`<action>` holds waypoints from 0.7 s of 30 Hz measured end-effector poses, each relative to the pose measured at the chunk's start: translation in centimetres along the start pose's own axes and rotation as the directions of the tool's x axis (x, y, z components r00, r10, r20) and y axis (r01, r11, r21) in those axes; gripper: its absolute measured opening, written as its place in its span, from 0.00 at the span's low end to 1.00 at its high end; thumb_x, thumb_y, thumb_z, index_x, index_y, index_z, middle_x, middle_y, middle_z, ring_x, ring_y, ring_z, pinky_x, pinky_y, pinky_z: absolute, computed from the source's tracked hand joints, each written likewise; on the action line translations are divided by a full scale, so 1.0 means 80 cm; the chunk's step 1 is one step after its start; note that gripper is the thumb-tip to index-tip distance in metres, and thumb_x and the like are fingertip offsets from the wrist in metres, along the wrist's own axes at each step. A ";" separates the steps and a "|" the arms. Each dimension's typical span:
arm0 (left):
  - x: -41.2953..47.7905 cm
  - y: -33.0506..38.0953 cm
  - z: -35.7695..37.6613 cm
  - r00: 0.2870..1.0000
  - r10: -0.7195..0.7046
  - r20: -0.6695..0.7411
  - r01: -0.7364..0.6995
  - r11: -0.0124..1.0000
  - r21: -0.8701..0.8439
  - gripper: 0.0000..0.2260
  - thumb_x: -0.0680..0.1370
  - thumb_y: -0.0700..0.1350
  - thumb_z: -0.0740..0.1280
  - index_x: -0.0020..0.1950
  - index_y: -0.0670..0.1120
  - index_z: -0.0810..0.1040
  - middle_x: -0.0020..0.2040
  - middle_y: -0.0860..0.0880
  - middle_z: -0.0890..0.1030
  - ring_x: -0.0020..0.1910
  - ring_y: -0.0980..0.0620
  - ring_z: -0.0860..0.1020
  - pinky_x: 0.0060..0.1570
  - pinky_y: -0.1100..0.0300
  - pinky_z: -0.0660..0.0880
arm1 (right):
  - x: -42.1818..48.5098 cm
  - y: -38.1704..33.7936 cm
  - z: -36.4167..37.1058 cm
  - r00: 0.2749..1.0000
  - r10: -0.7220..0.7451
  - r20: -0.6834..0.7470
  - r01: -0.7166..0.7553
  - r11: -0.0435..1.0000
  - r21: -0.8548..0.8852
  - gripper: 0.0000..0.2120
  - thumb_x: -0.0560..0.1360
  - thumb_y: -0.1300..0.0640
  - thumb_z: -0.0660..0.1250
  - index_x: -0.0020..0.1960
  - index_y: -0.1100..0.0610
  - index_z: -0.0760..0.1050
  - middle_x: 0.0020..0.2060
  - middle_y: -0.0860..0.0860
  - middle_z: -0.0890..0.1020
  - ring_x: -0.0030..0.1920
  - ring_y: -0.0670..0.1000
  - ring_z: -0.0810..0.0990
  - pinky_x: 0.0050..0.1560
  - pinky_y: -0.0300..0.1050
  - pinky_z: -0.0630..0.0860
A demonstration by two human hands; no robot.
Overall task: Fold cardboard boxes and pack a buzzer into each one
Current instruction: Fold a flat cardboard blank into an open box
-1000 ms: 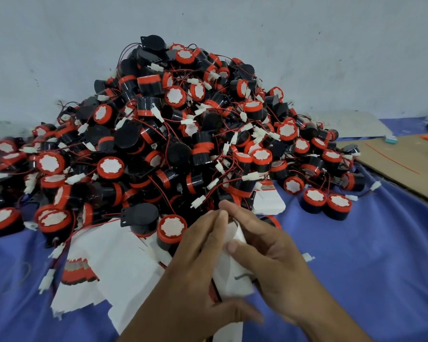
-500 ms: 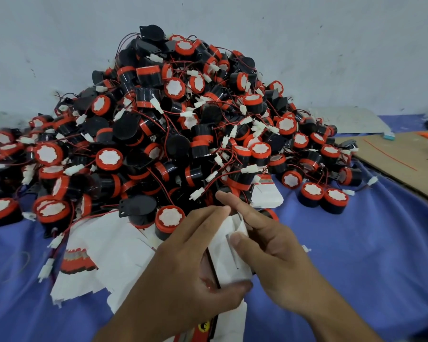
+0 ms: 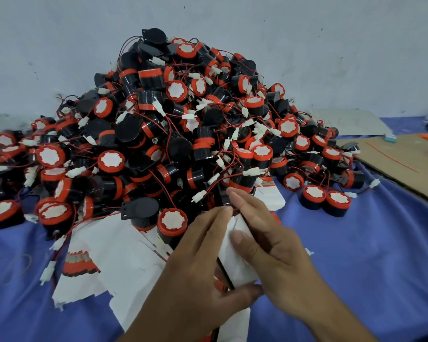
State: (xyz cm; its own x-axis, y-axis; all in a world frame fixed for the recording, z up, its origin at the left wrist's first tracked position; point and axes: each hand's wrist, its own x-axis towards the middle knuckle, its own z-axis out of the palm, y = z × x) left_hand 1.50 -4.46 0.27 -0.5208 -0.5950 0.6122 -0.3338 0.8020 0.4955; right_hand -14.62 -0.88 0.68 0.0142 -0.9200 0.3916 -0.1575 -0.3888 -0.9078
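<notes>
A small white cardboard box (image 3: 237, 262) with red and black print is held between both hands at the lower centre. My left hand (image 3: 198, 270) grips it from the left, thumb under its near end. My right hand (image 3: 269, 245) holds it from the right, thumb pressed on its white face and fingers over the far flap. Behind it rises a large heap of black and orange buzzers (image 3: 173, 134) with red wires and white plugs. Flat white box blanks (image 3: 109, 257) lie to the left, under the heap's edge.
A blue cloth (image 3: 371, 262) covers the table. A brown cardboard sheet (image 3: 403, 161) lies at the right edge. Another white box (image 3: 269, 196) sits at the foot of the heap, and loose buzzers (image 3: 326, 198) stand right of it. A grey wall is behind.
The box has turned a little in my hands, showing more of its open dark edge. My left thumb has slid under its near end. The view has shifted slightly.
</notes>
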 end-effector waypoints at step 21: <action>0.001 -0.035 -0.033 0.956 0.012 0.293 -0.134 0.906 0.401 0.32 0.66 0.74 0.63 0.62 0.55 0.75 0.59 0.54 0.67 0.55 0.55 0.64 0.52 0.58 0.74 | -0.016 -0.008 0.002 0.933 -0.128 0.335 0.347 0.559 -0.753 0.49 0.77 0.39 0.66 0.80 0.44 0.31 0.79 0.42 0.52 0.68 0.47 0.71 0.62 0.37 0.74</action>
State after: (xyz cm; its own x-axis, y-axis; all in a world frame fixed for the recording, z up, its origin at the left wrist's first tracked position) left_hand 4.46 -6.92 0.52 -0.7324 -0.5432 0.4105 -0.5472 0.8284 0.1199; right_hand -14.40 0.51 0.71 0.3644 -0.8255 0.4310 -0.8269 -0.4997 -0.2578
